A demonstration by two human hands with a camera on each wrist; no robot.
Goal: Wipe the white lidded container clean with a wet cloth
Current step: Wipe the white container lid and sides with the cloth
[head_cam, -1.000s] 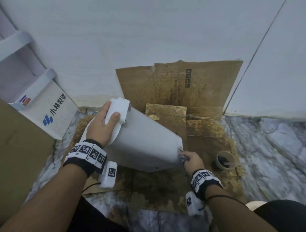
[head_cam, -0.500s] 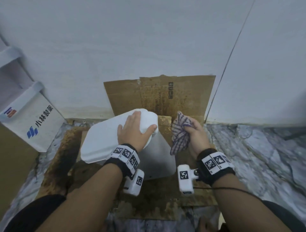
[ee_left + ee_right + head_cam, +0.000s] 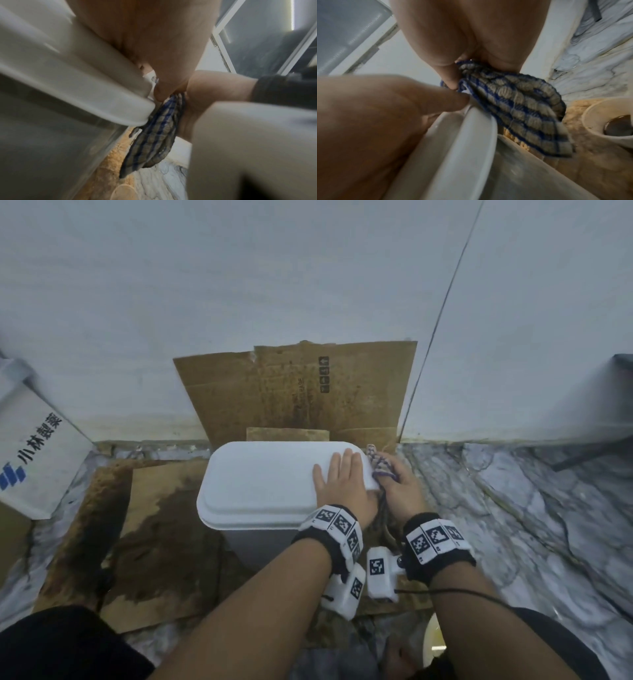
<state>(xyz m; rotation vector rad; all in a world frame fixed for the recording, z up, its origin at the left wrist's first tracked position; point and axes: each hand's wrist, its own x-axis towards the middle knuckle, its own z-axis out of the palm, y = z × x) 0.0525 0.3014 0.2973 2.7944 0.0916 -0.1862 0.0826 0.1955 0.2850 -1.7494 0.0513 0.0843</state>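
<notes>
Left hand (image 3: 342,484) lies flat on the container (image 3: 263,484) lid; right hand (image 3: 400,491) beside it grips the cloth (image 3: 513,108).

The cloth (image 3: 378,470) is mostly hidden between the two hands.

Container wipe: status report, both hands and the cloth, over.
Left hand flat on the lid, steadying. Right hand grips the checked cloth against the lid's right edge. Container upright on stained cardboard. Nothing obstructing.
</notes>
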